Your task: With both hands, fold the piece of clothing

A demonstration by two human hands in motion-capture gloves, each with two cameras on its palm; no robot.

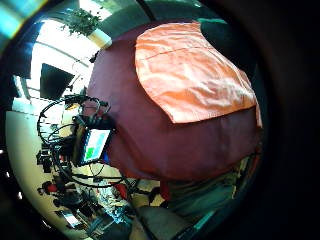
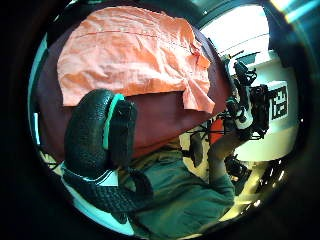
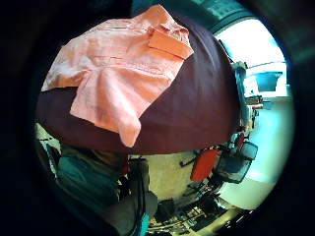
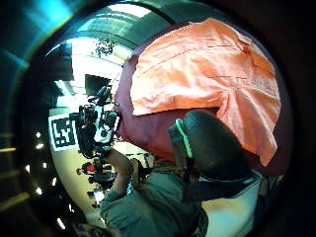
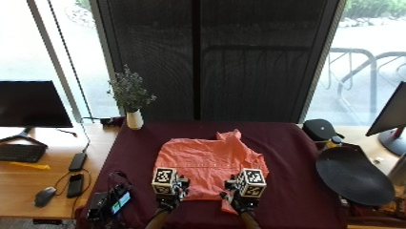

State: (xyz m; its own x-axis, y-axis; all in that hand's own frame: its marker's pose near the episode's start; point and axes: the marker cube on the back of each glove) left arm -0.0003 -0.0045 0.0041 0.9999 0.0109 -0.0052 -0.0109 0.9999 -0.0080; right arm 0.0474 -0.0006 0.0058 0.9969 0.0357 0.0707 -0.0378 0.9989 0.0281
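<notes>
Lying spread across the middle of the table (image 5: 285, 143), which is covered in a dark maroon cloth, the orange shirt (image 5: 209, 164) is flat with its collar toward the far side and one short sleeve trailing off its near right corner toward the person. Both gloved hands are at the shirt's near edge: the left hand (image 5: 168, 198) over the near left corner and the right hand (image 5: 243, 200) over the near right part, just beside the trailing sleeve. From the outside view the marker blocks cover the fingers, so whether either grip is closed on the cloth cannot be told there. The left thumb side palm view shows a black gloved thumb (image 2: 92, 132) bent over the maroon table cover with the shirt's edge beyond it and not touching it; the right thumb side palm view likewise shows a gloved thumb (image 4: 212, 145) above the table cover, with the shirt's hem just past it. In all four palm views the shirt lies on the table, apart from the palms, with no cloth seen pinched. Elsewhere on the table, a white vase with a leafy sprig (image 5: 133, 112) stands at the far left corner, a small device with a lit screen (image 5: 114, 202) sits at the near left edge, and a dark round object (image 5: 352, 176) rests at the right side.
</notes>
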